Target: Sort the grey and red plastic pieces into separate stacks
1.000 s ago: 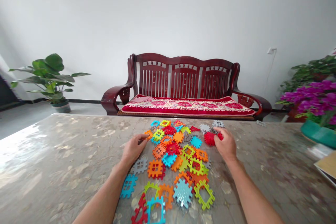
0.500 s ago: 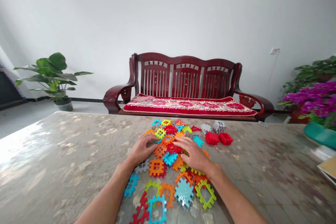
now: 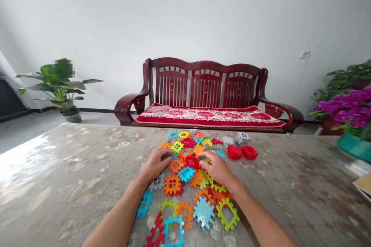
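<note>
A heap of plastic interlocking building tiles with notched edges lies between my hands. My left hand (image 3: 158, 164) rests at the heap's left edge, fingers loosely bent and apart, beside an orange window tile (image 3: 176, 166) and a lime window tile (image 3: 177, 147). On the other side, my right hand (image 3: 216, 166) reaches over the heap with fingers spread, its tips by a red tile (image 3: 191, 163). What lies under its palm is hidden. Nearer me are a blue frame tile (image 3: 187, 174), an orange window tile (image 3: 172, 185) and a pale blue tile (image 3: 203, 213).
Red tile stacks (image 3: 234, 152) and a grey block (image 3: 242, 139) stand right of the heap on the patterned tablecloth (image 3: 87, 177). A flower pot (image 3: 355, 146) is at the right edge. Behind the table is a wooden bench (image 3: 205, 69); a potted plant (image 3: 71, 115) stands left.
My right hand has shifted slightly right, uncovering more of the red tile and the lime tiles. The blue frame tile has moved a little left. My left hand has barely moved.
</note>
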A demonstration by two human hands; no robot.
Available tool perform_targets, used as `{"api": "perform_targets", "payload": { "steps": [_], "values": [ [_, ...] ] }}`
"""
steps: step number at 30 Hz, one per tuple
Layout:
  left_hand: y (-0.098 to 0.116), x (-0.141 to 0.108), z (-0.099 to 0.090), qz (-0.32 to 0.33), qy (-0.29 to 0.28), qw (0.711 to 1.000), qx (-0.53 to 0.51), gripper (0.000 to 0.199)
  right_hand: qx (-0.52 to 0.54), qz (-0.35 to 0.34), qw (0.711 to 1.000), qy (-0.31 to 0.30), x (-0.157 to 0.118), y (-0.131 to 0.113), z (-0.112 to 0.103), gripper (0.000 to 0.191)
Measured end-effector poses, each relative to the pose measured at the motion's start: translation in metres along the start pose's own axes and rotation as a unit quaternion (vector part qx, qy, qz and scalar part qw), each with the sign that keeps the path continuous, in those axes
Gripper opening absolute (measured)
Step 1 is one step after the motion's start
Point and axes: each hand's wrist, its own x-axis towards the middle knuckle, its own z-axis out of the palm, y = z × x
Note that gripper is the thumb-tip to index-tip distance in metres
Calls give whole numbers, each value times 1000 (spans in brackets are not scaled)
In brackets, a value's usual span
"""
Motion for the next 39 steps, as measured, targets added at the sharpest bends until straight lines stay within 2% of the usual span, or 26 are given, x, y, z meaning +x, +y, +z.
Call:
{"api": "perform_targets", "payload": {
  "steps": [4,7,10,13,16,19,22,30,34,39],
  "values": [
    [1,0,0,1,5,1000,5,23,-18,-61,997,-50,-3,-6,5,47],
    [3,-1,-1,-2,7,1000,3,23,-41,-81,993,-69,-4,-11,9,40],
    [4,0,-1,-5,8,1000,-1,23,-39,-76,995,-51,-5,-14,10,28],
    [4,0,-2,-13,8,1000,2,23,-25,-55,998,-17,-4,-12,10,23],
    [4,0,-2,-17,9,1000,3,23,0,-1,1000,29,-2,-6,6,25],
    [3,-1,-3,-18,8,1000,0,22,48,38,995,76,3,5,0,31],
    [2,0,-2,-24,5,1000,-2,22,61,59,992,97,6,21,-11,35],
    [-4,0,0,-26,11,1000,1,24,7,114,990,89,0,67,-38,37],
    [-4,1,0,-23,9,1000,-4,23,-1,128,991,42,-2,69,-38,44],
    [-4,1,-1,-28,0,1000,1,24,-68,84,994,20,-1,64,-36,48]
  ]
}}
